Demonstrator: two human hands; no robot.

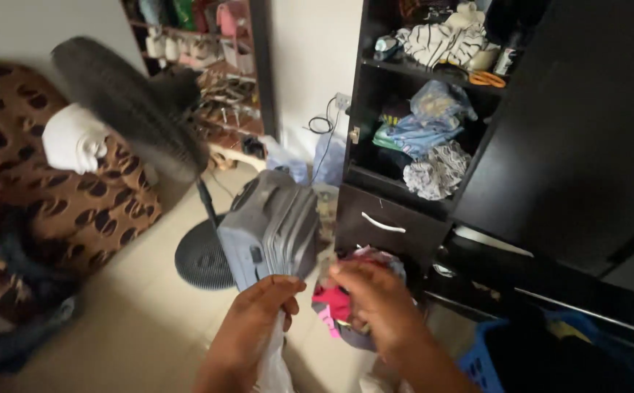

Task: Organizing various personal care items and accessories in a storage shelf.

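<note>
White thin plastic bag (273, 367) hangs pinched in your left hand (255, 320). Your right hand (379, 306), fingers curled, grips bright pink cloth (331, 302) beside the grey soft suitcase (273, 225).

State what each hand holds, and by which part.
The left hand pinches the top edge of a white cloth. Whether the right hand grips anything cannot be told.

white cloth (272, 371): cut off by the bottom edge, its kind not to be told
left hand (253, 327): wrist cut off at the bottom edge
blue basket (483, 364): mostly hidden in shadow
fan (131, 102): head blurred
shoe rack (215, 65): shoes too blurred to be told apart
</note>
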